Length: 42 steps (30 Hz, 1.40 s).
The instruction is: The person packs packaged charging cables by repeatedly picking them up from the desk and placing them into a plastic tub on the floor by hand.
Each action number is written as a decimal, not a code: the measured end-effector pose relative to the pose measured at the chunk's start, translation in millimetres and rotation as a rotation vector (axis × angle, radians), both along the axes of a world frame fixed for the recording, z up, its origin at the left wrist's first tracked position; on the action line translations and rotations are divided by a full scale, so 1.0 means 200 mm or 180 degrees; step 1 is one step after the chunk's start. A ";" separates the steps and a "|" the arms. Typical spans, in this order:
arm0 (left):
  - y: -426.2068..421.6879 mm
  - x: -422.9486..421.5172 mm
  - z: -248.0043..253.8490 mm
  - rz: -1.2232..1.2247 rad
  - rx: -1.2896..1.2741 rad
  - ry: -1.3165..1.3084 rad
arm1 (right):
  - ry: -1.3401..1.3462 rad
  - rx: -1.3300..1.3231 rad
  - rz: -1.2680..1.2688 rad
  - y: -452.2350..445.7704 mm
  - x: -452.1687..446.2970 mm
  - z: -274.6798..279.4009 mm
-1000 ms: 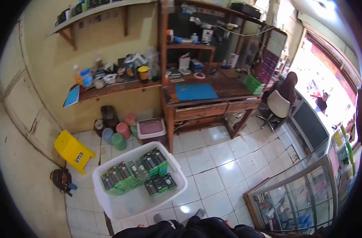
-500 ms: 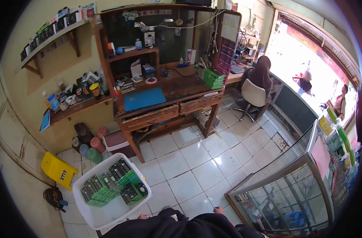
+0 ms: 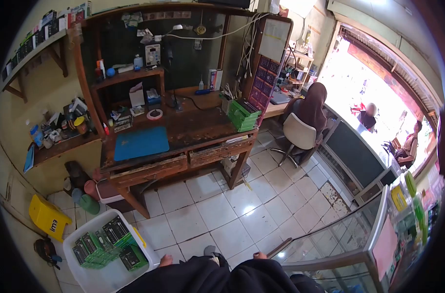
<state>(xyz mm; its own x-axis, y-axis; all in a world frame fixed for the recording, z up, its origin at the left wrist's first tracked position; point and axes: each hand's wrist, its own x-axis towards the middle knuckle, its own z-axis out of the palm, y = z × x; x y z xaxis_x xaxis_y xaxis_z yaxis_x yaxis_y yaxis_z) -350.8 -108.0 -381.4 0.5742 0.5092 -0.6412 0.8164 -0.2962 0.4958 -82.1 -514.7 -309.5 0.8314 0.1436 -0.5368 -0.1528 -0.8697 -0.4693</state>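
Observation:
My left hand (image 3: 166, 260) shows at the bottom of the head view, beside the right rim of a white plastic tub (image 3: 151, 261). In the tub stand several stacks of small green-and-black boxes (image 3: 98, 249). My right hand (image 3: 259, 255) hangs low over the tiled floor, left of a glass display case (image 3: 330, 254). Both hands are small and partly covered by the dark clothing, so their fingers cannot be made out. I see nothing held in either hand.
A wooden workbench (image 3: 183, 119) carries a blue mat (image 3: 142, 143) and stacked green boxes (image 3: 244, 115). A person sits on a white swivel chair (image 3: 299, 132) at the right. A yellow folded sign (image 3: 49, 217) stands by the left wall. White floor tiles (image 3: 208, 215) lie between.
My view has shifted rightward, so the bench and tub now appear farther left. The tub sits lower in view. Both hands remain low in front of my body.

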 end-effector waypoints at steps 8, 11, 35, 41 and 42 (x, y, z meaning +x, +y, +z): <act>0.09 1.31 0.59 0.0544 -0.0531 -0.2346 | 0.0097 0.2146 -0.1178 0.40 0.98 0.35; 0.10 1.74 0.90 0.0415 -0.0786 -0.3186 | -0.0302 0.2557 -0.0489 0.66 1.46 0.52; 0.00 3.56 1.89 0.0656 0.1986 -0.3326 | -0.0177 0.2601 -0.1898 1.75 2.64 1.45; 0.00 3.45 1.91 0.0427 0.2048 -0.3457 | 0.0137 0.4580 -0.1276 1.61 2.50 1.56; 0.00 3.44 1.92 0.0487 0.2238 -0.3691 | 0.0122 0.4640 -0.0965 1.58 2.49 1.55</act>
<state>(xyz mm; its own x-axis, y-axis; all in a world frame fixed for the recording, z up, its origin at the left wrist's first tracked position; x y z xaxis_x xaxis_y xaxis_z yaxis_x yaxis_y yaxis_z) 337.2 -108.1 3.1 0.5094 0.6315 0.5845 0.0853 -0.7130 0.6960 415.5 -199.4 0.3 0.9162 0.3884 -0.0982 -0.2696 0.4164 -0.8683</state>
